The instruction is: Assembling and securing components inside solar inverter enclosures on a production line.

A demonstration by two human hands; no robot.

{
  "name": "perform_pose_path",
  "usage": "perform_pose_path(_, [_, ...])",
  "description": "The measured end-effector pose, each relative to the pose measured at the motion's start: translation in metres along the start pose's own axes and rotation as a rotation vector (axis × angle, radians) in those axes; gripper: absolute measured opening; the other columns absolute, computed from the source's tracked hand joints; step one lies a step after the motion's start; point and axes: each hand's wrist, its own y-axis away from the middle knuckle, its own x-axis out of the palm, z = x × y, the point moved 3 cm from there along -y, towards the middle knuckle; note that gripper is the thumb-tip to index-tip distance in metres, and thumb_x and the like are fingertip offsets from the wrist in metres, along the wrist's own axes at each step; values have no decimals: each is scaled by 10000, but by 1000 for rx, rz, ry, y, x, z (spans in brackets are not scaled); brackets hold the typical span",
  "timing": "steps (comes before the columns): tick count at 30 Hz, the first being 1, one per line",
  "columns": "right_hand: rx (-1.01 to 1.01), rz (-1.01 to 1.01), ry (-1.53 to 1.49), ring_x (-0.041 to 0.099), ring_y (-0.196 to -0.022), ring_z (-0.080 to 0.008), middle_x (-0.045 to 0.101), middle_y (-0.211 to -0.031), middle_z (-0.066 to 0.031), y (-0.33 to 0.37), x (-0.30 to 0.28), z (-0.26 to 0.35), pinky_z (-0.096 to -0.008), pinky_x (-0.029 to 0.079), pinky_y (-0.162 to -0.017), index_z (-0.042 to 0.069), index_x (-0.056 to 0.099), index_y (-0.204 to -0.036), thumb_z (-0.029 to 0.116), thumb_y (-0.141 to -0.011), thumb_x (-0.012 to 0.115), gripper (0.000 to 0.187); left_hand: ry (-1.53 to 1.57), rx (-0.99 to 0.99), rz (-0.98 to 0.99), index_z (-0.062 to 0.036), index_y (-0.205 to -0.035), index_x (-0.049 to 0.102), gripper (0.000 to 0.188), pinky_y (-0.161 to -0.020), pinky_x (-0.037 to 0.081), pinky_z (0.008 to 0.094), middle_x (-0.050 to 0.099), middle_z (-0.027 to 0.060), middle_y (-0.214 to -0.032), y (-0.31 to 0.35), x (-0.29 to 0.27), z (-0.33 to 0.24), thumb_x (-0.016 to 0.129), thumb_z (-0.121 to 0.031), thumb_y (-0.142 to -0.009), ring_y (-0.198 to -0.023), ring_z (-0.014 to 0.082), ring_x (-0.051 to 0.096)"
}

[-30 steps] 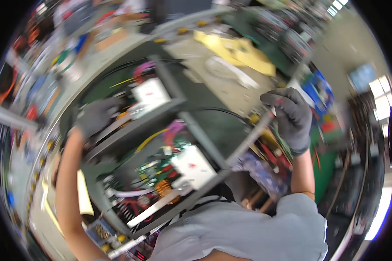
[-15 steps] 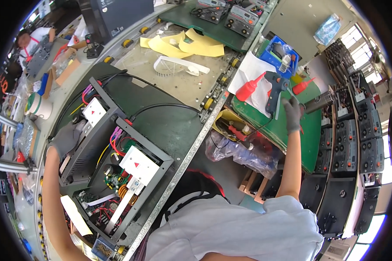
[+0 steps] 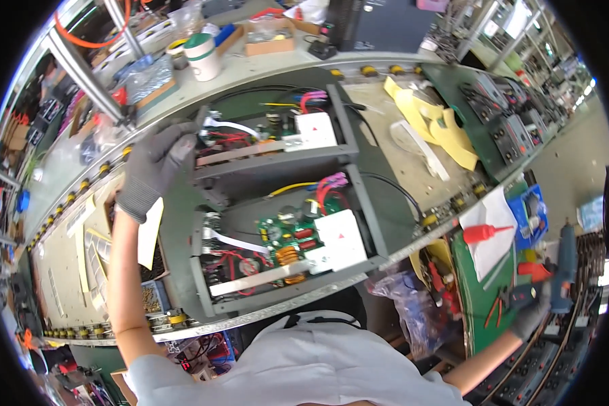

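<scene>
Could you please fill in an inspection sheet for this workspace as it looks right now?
Surface: dark green board under both casings.
Job's things: near casing and far casing, both open, circuitry exposed.
Clutter: yellow sheets and white strip beyond the board; red bottle on white paper; orange-handled pliers.
Hands: left gloved hand at the far casing's left end, contact unclear; right gloved hand at a gun-shaped tool, grip unclear.
Cables: black cable curving rightward.
Surroundings: lidded white cup upper left; grey units upper right.
</scene>
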Motion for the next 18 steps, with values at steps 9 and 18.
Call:
perform_pose_path(9, [-1173,755,1029,610,-978,-227,633,-1098,-122,64,259,83,-338,472,-895,10,599,-1112,108,-679,633,446,253,-24,-173,-76,-1051,650,296,-897,453,363,595,131,-1113,14,35,26,626,-282,-840,-1025,284,577])
perform_pose_path(18, [-230,1166,107,606,-1015,-216,637,-1092,-120,110,400,97,-345,461,-910,-13,558,-1172,179,-746,658,478,56,21,449,-109,-917,656,155,-797,463,379,615,79,-997,-84,105,31,602,-171,-786,-932,286,595])
